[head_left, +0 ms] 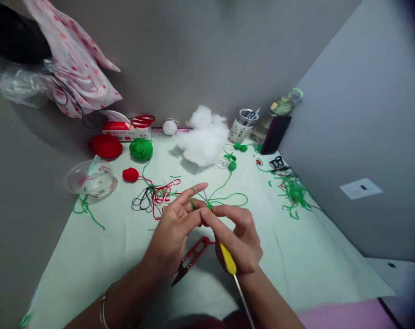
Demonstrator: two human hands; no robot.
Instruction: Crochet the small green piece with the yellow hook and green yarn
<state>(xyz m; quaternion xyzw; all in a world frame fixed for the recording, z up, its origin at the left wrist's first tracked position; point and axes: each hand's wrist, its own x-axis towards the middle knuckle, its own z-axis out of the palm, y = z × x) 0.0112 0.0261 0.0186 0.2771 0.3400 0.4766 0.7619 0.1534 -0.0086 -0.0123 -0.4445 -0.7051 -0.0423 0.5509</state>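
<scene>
At the centre of the frame, just above the pinched fingertips, is a small knot of bright green yarn [210,206], with loose loops spreading to its right. To work it well, the strand over the left forefinger wants light, even tension, the pinch should sit close to the stitches, and the slim metal hook [206,195] should turn gently so that it does not split the yarn. The knot looks small and compact; its stitches are too fine to count.

The left hand [171,226] is nearly closed at thumb and fingertip, pinching by the knot, its forefinger stretched out with yarn around it. The right hand [241,237] is closed around the yellow plastic handle [228,258] of the hook.

Below the hands lie red-handled thread snips [195,251]. Above is fluffy white stuffing [203,141]; at upper left, a green yarn ball [141,149]; at right, scattered green yarn snippets [294,194] on the pale green cloth [317,256].
</scene>
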